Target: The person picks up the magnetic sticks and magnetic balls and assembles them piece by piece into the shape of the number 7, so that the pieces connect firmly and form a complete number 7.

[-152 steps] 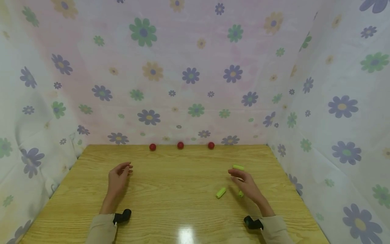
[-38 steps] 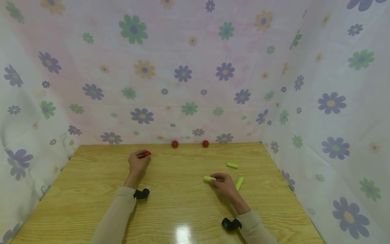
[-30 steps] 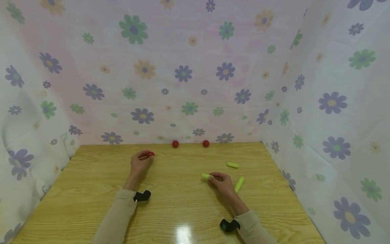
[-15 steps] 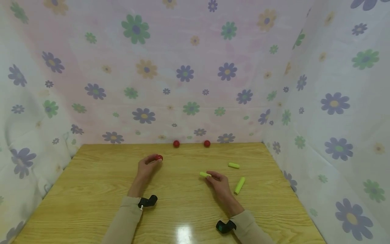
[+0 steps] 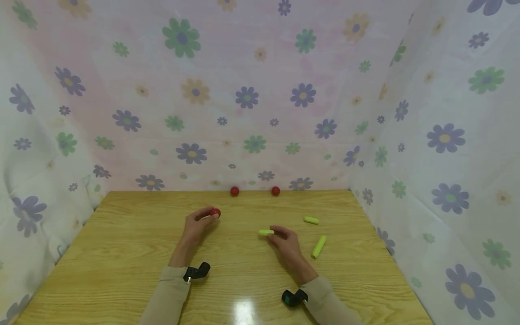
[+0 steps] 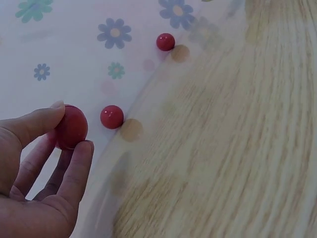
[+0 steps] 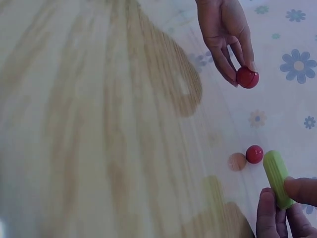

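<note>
A red ball (image 5: 216, 212) is pinched between the thumb and fingers of the left hand (image 5: 197, 225), left of the table's middle. In the left wrist view the same ball (image 6: 73, 127) sits at the fingertips of the left hand (image 6: 44, 183). The right hand (image 5: 287, 246) pinches one end of a light green stick (image 5: 266, 232), whose other end points left toward the ball. The right wrist view shows this ribbed stick (image 7: 277, 179) in the fingers of the right hand (image 7: 292, 208), and the left hand (image 7: 227, 32) with its ball (image 7: 247, 78) farther off.
Two more red balls (image 5: 234, 191) (image 5: 276, 191) rest at the wooden table's (image 5: 122, 253) back edge, against a flowered cloth (image 5: 227, 58). Right of the right hand lie two light green sticks, one farther back (image 5: 311, 220) and one nearer (image 5: 318, 247).
The left hand has taken a red ball from the back edge and brought it right and nearer. The right hand has picked up a green stick and moved it left.
</note>
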Demonstrator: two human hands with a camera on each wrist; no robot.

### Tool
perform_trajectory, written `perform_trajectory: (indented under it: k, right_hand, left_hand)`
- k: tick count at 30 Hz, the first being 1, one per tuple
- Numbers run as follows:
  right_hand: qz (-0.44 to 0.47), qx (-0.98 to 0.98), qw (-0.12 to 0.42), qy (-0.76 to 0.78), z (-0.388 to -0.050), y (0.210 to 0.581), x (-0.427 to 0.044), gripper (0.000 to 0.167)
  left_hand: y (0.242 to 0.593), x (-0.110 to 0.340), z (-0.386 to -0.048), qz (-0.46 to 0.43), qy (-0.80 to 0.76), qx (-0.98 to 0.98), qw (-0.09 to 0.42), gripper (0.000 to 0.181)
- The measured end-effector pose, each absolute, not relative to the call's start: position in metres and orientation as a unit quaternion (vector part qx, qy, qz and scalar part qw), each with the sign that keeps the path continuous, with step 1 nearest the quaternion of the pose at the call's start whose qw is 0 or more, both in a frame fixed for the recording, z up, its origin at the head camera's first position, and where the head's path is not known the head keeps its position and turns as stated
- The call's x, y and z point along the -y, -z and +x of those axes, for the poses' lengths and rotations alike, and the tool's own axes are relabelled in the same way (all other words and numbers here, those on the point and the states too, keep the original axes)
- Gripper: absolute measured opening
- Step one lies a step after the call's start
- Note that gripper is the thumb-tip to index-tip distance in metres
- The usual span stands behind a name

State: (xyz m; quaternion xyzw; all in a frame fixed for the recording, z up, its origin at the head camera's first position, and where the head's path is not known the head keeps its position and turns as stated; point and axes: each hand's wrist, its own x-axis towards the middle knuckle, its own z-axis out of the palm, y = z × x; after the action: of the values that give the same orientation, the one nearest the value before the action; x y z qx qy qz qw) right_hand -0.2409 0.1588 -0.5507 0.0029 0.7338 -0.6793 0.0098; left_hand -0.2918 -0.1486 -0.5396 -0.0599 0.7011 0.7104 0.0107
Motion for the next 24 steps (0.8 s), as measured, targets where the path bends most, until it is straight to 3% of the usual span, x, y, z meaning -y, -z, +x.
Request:
perform_trajectory:
  k: [8, 15, 24]
  right_hand:
    - [-0.032, -0.713, 0.003, 0.7, -0.248, 0.554, -0.154, 0.035]
    - [0.018, -0.719, 0.031, 0.694, -0.259, 0.55, -0.142, 0.035]
    - [0.023, -0.706, 0.065, 0.705, -0.277, 0.554, -0.132, 0.035]
  left_hand:
    - [0.543, 0.142, -0.294, -0.041, -0.7, -0.713, 0.01, 0.044]
    - [0.546, 0.138, -0.296, -0.041, -0.715, -0.698, 0.022, 0.048]
    - [0.551, 0.131, -0.295, -0.058, -0.707, -0.704, -0.009, 0.044]
